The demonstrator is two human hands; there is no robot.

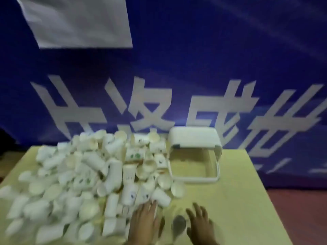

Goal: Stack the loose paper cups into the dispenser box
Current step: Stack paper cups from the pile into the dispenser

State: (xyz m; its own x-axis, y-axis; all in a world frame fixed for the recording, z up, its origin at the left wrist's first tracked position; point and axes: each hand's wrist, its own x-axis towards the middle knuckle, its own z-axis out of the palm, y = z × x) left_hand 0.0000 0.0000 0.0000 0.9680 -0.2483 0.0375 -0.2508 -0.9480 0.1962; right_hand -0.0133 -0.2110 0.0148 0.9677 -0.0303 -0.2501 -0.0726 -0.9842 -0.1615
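A large heap of loose white paper cups [85, 175] covers the left and middle of the pale yellow table [244, 200]; some bear green prints. The white dispenser box [194, 156] stands at the back right of the heap, its lid raised and its inside showing no cups. My left hand [145, 221] lies flat with straight fingers at the heap's near edge, touching cups. My right hand [200, 221] hovers with fingers spread over the bare table, just right of a blurred cup [178, 225] lying between both hands. The frame is motion-blurred.
A blue banner [212, 76] with large white characters hangs behind the table, and a white sheet [79, 22] hangs on it at top left. Reddish floor [300, 209] shows beyond the table's right edge.
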